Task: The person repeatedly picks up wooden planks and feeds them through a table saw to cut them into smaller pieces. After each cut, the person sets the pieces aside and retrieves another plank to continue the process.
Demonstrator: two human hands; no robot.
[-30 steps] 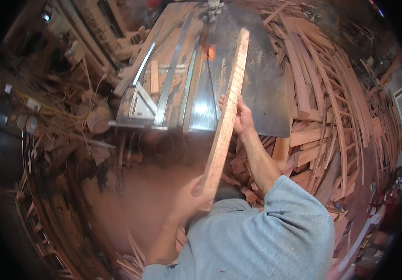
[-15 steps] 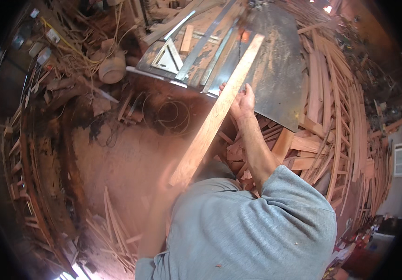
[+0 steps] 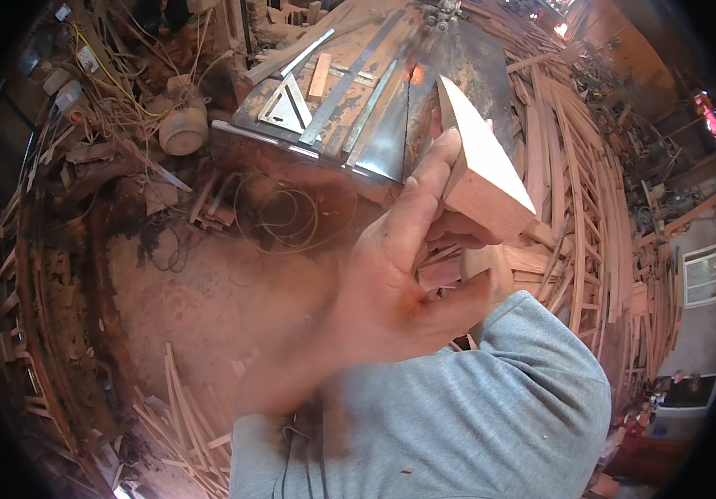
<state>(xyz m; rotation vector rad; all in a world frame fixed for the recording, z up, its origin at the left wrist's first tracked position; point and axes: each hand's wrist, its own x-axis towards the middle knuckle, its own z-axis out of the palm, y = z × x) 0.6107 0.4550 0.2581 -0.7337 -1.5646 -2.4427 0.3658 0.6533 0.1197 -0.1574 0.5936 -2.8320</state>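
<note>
A pale wooden board is raised in front of me, strongly foreshortened, with its cut near end toward me. My left hand is large in the foreground at that near end. One finger lies along the board's left side, other fingers curl beneath it, and the thumb stretches out below. Behind the board, my right hand mostly disappears from sight. Only fingertips show at its two edges, closed round it from below. Beyond stands a metal-topped machine table with a slot and an orange-red spot.
On the table lie a white triangular square, a small wood block and long metal strips. Stacked wooden strips crowd the right side. Loose sticks stand at lower left; a dusty round motor and coiled cable are left.
The board has swung up from a long diagonal to nearly end-on, its near end rising toward me. My left hand has come up from the lower left with that end.
</note>
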